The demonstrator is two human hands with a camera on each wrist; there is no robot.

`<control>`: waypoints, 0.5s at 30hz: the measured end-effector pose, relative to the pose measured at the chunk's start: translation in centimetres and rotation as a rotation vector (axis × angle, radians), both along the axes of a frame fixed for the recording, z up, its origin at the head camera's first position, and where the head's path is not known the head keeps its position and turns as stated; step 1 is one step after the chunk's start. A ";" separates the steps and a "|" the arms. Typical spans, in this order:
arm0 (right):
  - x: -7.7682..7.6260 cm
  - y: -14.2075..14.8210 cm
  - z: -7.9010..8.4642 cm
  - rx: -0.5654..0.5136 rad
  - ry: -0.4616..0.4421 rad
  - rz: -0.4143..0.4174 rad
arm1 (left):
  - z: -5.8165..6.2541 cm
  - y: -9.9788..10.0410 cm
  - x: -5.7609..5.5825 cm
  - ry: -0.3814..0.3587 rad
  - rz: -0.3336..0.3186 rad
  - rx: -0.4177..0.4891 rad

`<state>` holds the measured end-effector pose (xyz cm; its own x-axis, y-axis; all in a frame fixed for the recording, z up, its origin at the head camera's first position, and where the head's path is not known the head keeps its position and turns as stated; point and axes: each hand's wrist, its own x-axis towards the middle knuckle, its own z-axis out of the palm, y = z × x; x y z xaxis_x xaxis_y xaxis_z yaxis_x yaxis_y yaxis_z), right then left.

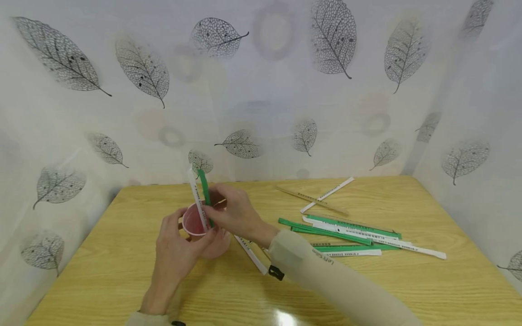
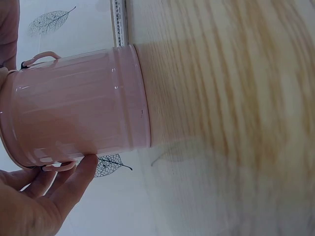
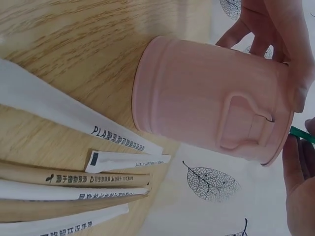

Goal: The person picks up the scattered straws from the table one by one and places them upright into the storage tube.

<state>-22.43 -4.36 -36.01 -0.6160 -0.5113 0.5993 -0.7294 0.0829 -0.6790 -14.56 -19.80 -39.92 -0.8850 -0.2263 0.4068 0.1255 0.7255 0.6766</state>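
A small pink pail (image 1: 217, 248) with side handles stands upright on the table. My left hand (image 1: 176, 248) grips its upper part, thumb and fingers round the rim; in the left wrist view those fingers lie by one handle. A green paper-wrapped straw (image 1: 204, 183) and a white-wrapped straw (image 1: 194, 186) stand up out of the pail's mouth, side by side. My right hand (image 1: 235, 213) is at the rim and pinches the green straw, seen also in the right wrist view. The pail's bottom inside is hidden.
To the right lies a loose pile of green and white wrapped straws (image 1: 346, 232). Behind it a brown wrapped straw (image 1: 311, 199) crosses a white one. Another white straw (image 1: 250, 256) lies close beside the pail. A leaf-patterned curtain (image 1: 261, 90) borders the table.
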 end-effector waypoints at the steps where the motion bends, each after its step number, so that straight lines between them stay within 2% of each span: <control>1: 0.0 0.2 0.0 -0.002 0.002 -0.004 | 0.0 0.0 0.0 -0.004 -0.002 0.000; 5: -0.4 1.3 0.6 -0.053 0.030 -0.079 | 0.1 0.1 0.0 -0.009 -0.001 0.004; 10: -1.7 4.1 1.6 -0.113 0.050 -0.238 | 0.1 0.1 -0.1 -0.003 0.008 0.013; 13: -2.5 6.6 1.7 -0.077 0.026 -0.307 | 0.0 0.1 0.0 -0.006 0.005 0.020; 15: -2.9 8.5 1.4 -0.012 0.014 -0.346 | 0.0 0.1 0.0 -0.009 0.008 0.024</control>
<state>-25.33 4.19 -34.59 -0.7433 -0.2667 0.6135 -0.6687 0.3192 -0.6715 -14.57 -19.69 -39.92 -0.8868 -0.2431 0.3931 0.1132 0.7103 0.6948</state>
